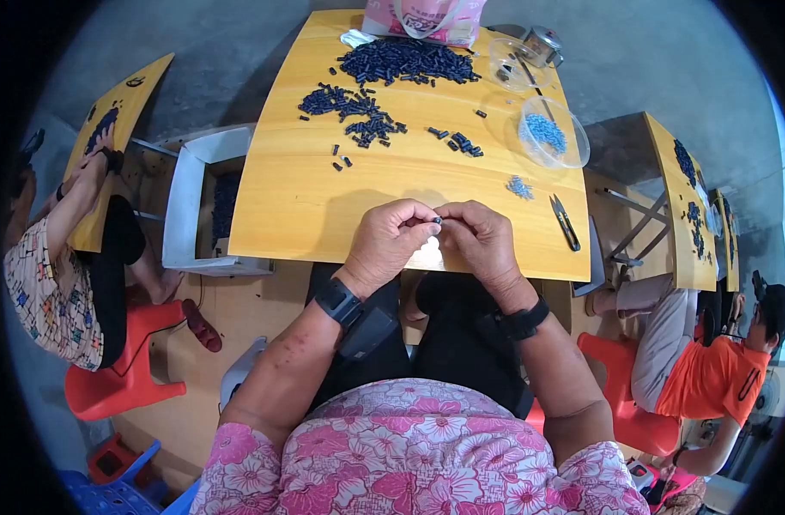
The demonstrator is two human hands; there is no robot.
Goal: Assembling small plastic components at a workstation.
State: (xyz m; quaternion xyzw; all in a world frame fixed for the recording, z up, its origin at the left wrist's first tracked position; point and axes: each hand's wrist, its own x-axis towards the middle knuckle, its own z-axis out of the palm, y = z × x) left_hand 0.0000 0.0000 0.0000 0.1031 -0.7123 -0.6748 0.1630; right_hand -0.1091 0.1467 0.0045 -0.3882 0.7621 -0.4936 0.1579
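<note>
- Head view: left hand (384,245) and right hand (481,243) meet over the near edge of the yellow worktop (306,206), fingers of both pinched on one small dark piece (437,221)
- Heaps of dark pieces (407,60) lie at the far side; a clear bowl of blue bits (553,133) and black snips (566,223) sit to the right
</note>
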